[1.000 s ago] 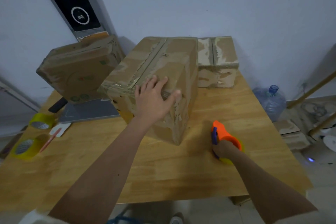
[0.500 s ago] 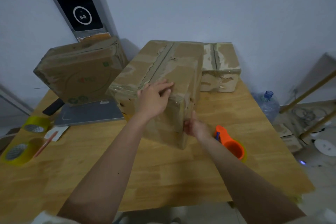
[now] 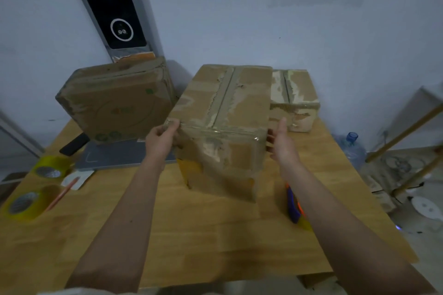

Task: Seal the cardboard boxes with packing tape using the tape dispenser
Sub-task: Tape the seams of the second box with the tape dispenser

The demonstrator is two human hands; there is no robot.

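My left hand (image 3: 161,139) grips the near left top corner of the middle box (image 3: 223,127), thumb on the top edge and fingers curled round the side. My right hand (image 3: 282,143) lies flat against the box's right side with straight fingers, thumb pointing up.

The tape dispenser (image 3: 294,207), orange and blue, lies on the worktop (image 3: 191,235) at about 4 o'clock from the box, partly hidden under my right forearm. At 9 o'clock from the box a bigger box (image 3: 115,103) leans tilted on a grey slab (image 3: 119,157). A small box (image 3: 293,99) sits at 1 o'clock, just beside the middle one. Two yellow tape rolls (image 3: 26,203) and a pencil (image 3: 63,195) lie at the worktop's left edge.

The middle box stands at the centre of the worktop, worn and peeled, with tape along its top seam and across the front edge.
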